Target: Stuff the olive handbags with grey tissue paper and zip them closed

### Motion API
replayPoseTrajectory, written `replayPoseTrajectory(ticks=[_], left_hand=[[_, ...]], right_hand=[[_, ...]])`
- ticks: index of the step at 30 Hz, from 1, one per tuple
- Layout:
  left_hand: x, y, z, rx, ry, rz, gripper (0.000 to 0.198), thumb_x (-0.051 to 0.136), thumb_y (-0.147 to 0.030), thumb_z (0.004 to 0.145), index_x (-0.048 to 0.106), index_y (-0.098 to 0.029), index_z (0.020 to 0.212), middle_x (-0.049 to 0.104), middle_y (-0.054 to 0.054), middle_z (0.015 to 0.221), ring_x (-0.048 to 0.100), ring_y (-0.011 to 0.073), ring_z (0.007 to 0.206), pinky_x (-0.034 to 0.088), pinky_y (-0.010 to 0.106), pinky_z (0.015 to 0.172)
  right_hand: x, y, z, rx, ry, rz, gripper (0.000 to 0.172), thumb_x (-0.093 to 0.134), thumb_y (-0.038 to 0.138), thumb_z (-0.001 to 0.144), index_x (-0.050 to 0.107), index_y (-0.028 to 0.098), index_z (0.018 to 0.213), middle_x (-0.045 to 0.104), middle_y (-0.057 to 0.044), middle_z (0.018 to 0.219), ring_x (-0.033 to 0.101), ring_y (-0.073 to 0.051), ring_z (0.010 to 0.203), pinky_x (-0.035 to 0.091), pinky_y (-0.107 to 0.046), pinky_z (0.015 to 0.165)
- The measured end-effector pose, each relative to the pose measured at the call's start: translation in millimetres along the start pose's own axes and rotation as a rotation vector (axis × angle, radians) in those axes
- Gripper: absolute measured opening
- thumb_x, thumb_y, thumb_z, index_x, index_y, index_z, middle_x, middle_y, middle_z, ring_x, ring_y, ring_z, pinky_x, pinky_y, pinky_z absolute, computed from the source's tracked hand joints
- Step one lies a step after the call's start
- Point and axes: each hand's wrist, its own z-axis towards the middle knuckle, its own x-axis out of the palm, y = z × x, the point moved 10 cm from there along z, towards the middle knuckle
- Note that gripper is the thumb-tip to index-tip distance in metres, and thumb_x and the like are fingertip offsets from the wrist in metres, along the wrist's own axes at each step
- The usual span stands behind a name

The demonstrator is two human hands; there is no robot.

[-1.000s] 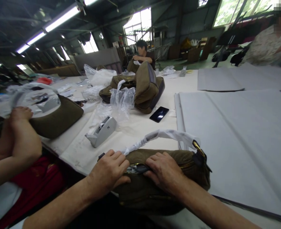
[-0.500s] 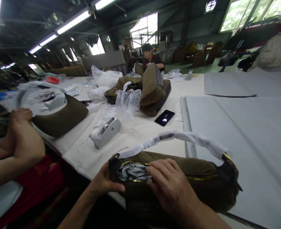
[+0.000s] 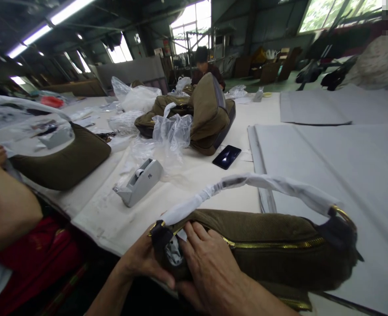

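Nearly all of the gold zipper (image 3: 273, 244) is now drawn shut along the top of the olive-brown bag (image 3: 263, 250), where half a second ago a wide opening showed grey stuffing paper (image 3: 173, 253) across much of the mouth. Only a small gap is left at the near end, and a little crumpled paper is seen in it. The right hand (image 3: 210, 274) has been shifted from the middle of the bag's top to this end, with its fingers laid flat over the zipper and pressed against the paper. The left hand (image 3: 141, 265) is curled around the dark end tab (image 3: 161, 235), which is pinched between thumb and fingers; whether the zipper pull itself is gripped cannot be told.

The bag is held at the near edge of the white table (image 3: 194, 184), partly over it, with its paper-wrapped handle (image 3: 256, 184) arched above. By this reading, the closing of the bag is judged almost done, with only the last bit of paper to be tucked in.

Farther off, a grey tape dispenser (image 3: 140, 181) and a black phone (image 3: 227, 156) are lying on the table, and a pile of similar bags (image 3: 200, 114) is stacked beyond clear plastic wrap (image 3: 172, 131). A co-worker's hand (image 3: 3, 197) is seen at the left beside another bag (image 3: 65, 160).
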Motion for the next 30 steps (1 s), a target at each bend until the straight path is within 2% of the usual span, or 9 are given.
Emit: replayPoseTrajectory(ticks=[5,8,10,15,18,20,23,26,30], left_hand=[[9.3,5.9,-4.7,0.000,0.025,-0.052,0.077,0.080,-0.060,0.052,0.058,-0.026,0.118,0.063,0.009,0.116,0.059,0.0354,0.108,0.044,0.060,0.097],[7.3,2.7,-6.6,0.113,-0.094,-0.004,0.079,0.083,-0.047,0.055,0.052,-0.029,0.125,0.060,0.008,0.124,0.055,0.0329,0.115,0.041,0.054,0.104],[8.9,-8.7,-8.5,0.230,-0.184,-0.015,0.053,0.075,-0.042,0.070,0.056,-0.030,0.119,0.062,0.005,0.118,0.056,0.0286,0.115,0.043,0.050,0.104],[4.1,-37.0,-11.4,0.371,-0.434,-0.008,0.011,0.061,-0.019,0.084,0.063,-0.027,0.092,0.068,-0.001,0.095,0.064,0.0197,0.098,0.052,0.039,0.095],[6.0,-31.2,-11.0,0.312,-0.364,-0.120,0.027,0.066,-0.032,0.082,0.060,-0.028,0.107,0.064,0.003,0.112,0.060,0.0237,0.109,0.048,0.042,0.100],[13.6,-14.7,-13.0,0.193,-0.239,-0.213,0.071,0.075,-0.052,0.066,0.049,-0.026,0.127,0.053,0.010,0.131,0.048,0.0318,0.124,0.040,0.049,0.105],[24.8,9.4,-19.3,0.032,-0.115,-0.245,0.113,0.083,-0.057,0.048,0.030,-0.024,0.142,0.043,0.016,0.139,0.033,0.0375,0.133,0.030,0.056,0.109],[25.9,16.7,-17.3,0.045,-0.150,-0.292,0.108,0.083,-0.048,0.055,0.027,-0.024,0.144,0.045,0.016,0.137,0.037,0.0370,0.131,0.032,0.056,0.108],[19.7,14.1,-10.7,0.108,-0.291,-0.102,0.081,0.081,-0.031,0.061,0.044,-0.026,0.133,0.059,0.010,0.123,0.055,0.0345,0.114,0.043,0.055,0.100]], right_hand=[[-0.9,4.7,5.2,-0.004,-0.062,0.065,0.060,0.070,0.048,0.067,0.058,0.010,0.112,0.055,-0.018,0.119,0.049,-0.034,0.103,0.048,-0.049,0.081],[-29.1,8.5,-12.3,-0.179,-0.121,0.296,0.029,0.065,0.034,0.077,0.060,0.015,0.099,0.063,-0.008,0.101,0.054,-0.023,0.094,0.048,-0.035,0.083],[-55.5,-3.9,-29.6,-0.225,-0.202,0.459,0.012,0.056,0.023,0.086,0.061,0.018,0.095,0.065,-0.002,0.090,0.057,-0.014,0.085,0.047,-0.024,0.078],[-72.8,-53.2,-61.8,-0.080,-0.316,0.283,0.036,0.061,0.019,0.082,0.057,0.020,0.118,0.060,-0.007,0.114,0.055,-0.019,0.101,0.046,-0.031,0.087],[-55.4,-66.3,-66.7,-0.026,-0.236,0.158,0.036,0.057,0.015,0.084,0.057,0.021,0.120,0.059,-0.008,0.112,0.054,-0.021,0.100,0.046,-0.035,0.086],[-50.2,-70.1,-66.4,0.010,-0.226,0.150,0.042,0.059,0.019,0.084,0.053,0.020,0.126,0.058,-0.009,0.118,0.052,-0.021,0.105,0.045,-0.036,0.090],[-36.4,-63.7,-55.6,0.021,-0.116,0.053,0.090,0.079,0.038,0.065,0.035,0.016,0.141,0.041,-0.016,0.141,0.039,-0.031,0.126,0.034,-0.048,0.102],[-25.2,-56.5,-36.8,0.038,-0.047,-0.016,0.120,0.083,0.053,0.050,0.025,0.009,0.145,0.036,-0.021,0.143,0.037,-0.037,0.126,0.028,-0.055,0.102],[-24.5,-51.9,-16.9,0.041,-0.075,0.012,0.077,0.079,0.048,0.061,0.053,0.013,0.124,0.063,-0.011,0.109,0.054,-0.030,0.098,0.038,-0.046,0.088]])
